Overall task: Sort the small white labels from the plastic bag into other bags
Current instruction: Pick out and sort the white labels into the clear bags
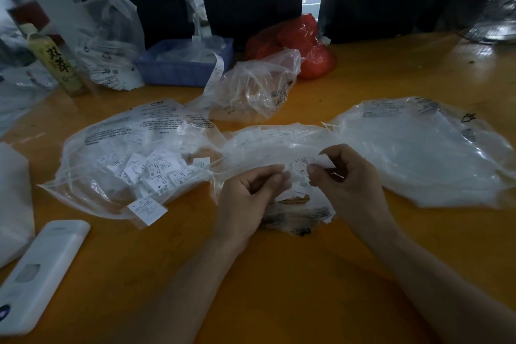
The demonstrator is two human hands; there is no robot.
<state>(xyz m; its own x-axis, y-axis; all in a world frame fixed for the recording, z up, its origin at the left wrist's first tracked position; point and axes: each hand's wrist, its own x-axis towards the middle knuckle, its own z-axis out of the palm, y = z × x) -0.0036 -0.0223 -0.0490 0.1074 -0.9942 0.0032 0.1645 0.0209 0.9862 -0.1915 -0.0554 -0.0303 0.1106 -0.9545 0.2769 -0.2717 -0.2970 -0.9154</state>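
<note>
My left hand (251,193) and my right hand (346,176) meet at the middle of the orange table (279,274), and together they pinch a small bunch of white labels (300,173). Under them lies a crumpled clear plastic bag (279,142). To the left, a clear bag (125,156) holds several white labels marked S and XS. One label (147,210) pokes out at its near edge. A large clear bag (424,151) lies flat on the right.
A white remote-like device (42,274) lies at the near left. At the back stand a blue basket (184,64), a bottle (55,64), a crumpled clear bag (257,89), a red bag (304,45) and another clear bag (111,45).
</note>
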